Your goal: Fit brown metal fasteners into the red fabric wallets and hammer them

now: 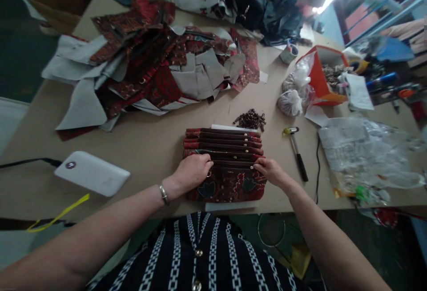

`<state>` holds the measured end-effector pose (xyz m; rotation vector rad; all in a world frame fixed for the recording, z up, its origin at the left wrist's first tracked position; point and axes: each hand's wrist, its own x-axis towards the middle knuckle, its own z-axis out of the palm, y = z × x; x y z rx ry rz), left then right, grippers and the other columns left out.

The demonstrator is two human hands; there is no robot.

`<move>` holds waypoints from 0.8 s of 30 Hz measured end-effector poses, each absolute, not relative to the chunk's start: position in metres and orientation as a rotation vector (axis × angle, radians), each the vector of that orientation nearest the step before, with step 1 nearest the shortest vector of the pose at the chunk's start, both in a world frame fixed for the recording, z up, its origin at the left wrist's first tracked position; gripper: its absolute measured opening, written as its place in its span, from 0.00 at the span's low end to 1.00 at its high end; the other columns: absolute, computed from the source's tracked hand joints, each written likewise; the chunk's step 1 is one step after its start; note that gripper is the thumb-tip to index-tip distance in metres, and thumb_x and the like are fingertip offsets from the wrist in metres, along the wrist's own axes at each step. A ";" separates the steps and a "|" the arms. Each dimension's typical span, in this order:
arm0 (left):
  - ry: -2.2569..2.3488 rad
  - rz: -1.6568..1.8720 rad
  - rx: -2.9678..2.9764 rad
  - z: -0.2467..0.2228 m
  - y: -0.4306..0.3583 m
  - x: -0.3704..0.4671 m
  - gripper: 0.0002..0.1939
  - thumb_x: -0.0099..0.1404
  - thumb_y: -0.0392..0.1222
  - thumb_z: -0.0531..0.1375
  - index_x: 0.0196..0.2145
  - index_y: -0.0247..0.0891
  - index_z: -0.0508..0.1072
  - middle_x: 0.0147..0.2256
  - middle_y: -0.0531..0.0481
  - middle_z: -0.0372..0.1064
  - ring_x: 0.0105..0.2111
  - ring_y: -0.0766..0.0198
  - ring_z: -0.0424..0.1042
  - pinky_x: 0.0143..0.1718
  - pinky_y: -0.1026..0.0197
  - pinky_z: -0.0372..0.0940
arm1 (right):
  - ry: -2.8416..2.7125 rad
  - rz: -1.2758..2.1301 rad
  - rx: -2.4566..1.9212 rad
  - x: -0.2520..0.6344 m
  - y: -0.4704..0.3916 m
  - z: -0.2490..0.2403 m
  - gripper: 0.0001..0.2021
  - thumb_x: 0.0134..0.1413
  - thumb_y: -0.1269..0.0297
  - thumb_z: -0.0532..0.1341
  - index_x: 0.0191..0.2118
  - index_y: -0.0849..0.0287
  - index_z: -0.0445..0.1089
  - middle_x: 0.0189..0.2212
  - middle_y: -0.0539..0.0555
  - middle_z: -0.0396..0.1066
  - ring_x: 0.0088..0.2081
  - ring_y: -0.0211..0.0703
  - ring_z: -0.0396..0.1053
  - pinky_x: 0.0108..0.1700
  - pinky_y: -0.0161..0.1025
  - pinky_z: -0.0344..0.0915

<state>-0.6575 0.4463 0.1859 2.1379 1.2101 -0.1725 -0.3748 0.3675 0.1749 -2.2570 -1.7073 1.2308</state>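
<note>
A stack of dark red patterned zippered bag pieces (230, 189) lies on the table edge before me, overlapped so that several zippers show in rows. The nearest piece has flower designs in red and dark green. My left hand (195, 171) pinches its upper edge on the left, fingers closed. At the right end of the zipper, my right hand (271, 170) holds the same edge between thumb and fingers. Small gold zipper pulls (246, 139) line the right side of the stack. Just behind sits a small heap of dark metal-and-leather fittings (251, 118).
A hammer (296, 153) lies right of the stack. A white device (91, 173) with a cord is at left. Behind spreads a pile of bag parts (160, 73). An orange box (325, 75), a plastic bag (293, 91) and clear plastic (360, 149) stand at right.
</note>
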 end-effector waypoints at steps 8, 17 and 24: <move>1.270 -0.285 2.206 0.170 0.447 -0.649 0.18 0.69 0.47 0.45 0.37 0.35 0.70 0.34 0.42 0.73 0.34 0.56 0.73 0.35 0.58 0.65 | -1.864 0.931 -2.421 -0.376 0.379 0.150 0.11 0.57 0.61 0.54 0.29 0.58 0.69 0.30 0.53 0.71 0.32 0.39 0.65 0.34 0.34 0.55; 1.188 -0.069 2.526 0.195 0.432 -0.639 0.12 0.63 0.31 0.48 0.38 0.29 0.71 0.35 0.35 0.69 0.39 0.50 0.69 0.39 0.49 0.62 | -2.012 0.795 -2.424 -0.388 0.382 0.155 0.12 0.56 0.62 0.54 0.23 0.57 0.67 0.22 0.51 0.72 0.25 0.39 0.67 0.27 0.33 0.55; 0.622 0.359 2.951 0.125 0.393 -0.615 0.09 0.62 0.41 0.56 0.35 0.34 0.73 0.37 0.42 0.70 0.38 0.55 0.68 0.33 0.56 0.61 | -2.126 0.801 -2.293 -0.369 0.381 0.129 0.12 0.56 0.61 0.51 0.26 0.51 0.69 0.23 0.49 0.74 0.27 0.44 0.72 0.27 0.35 0.61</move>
